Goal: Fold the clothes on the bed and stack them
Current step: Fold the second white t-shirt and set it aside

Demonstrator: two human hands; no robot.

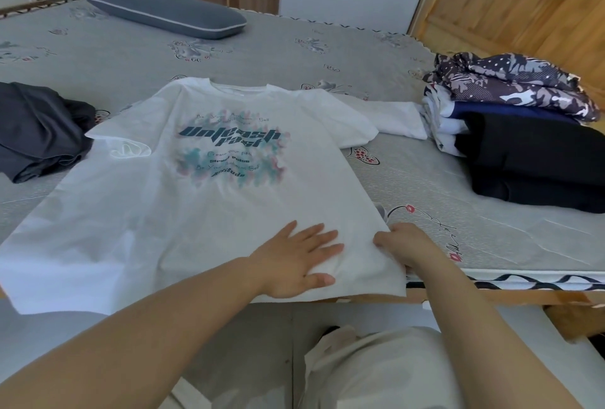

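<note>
A white T-shirt (203, 199) with a teal printed front lies spread face up on the bed, collar away from me, its hem hanging over the near edge. My left hand (298, 258) presses flat on the shirt near the lower right hem, fingers straight. Beside it, my right hand (404, 246) pinches the shirt's lower right edge with curled fingers. A stack of folded clothes (523, 147) stands at the right, with a patterned dark garment on top. A crumpled dark grey garment (39, 130) lies at the left.
A grey pillow (163, 11) lies at the far side of the grey flowered mattress (442, 186). A wooden headboard (523, 6) rises at the back right. The wooden bed frame (491, 295) runs along the near edge by my legs.
</note>
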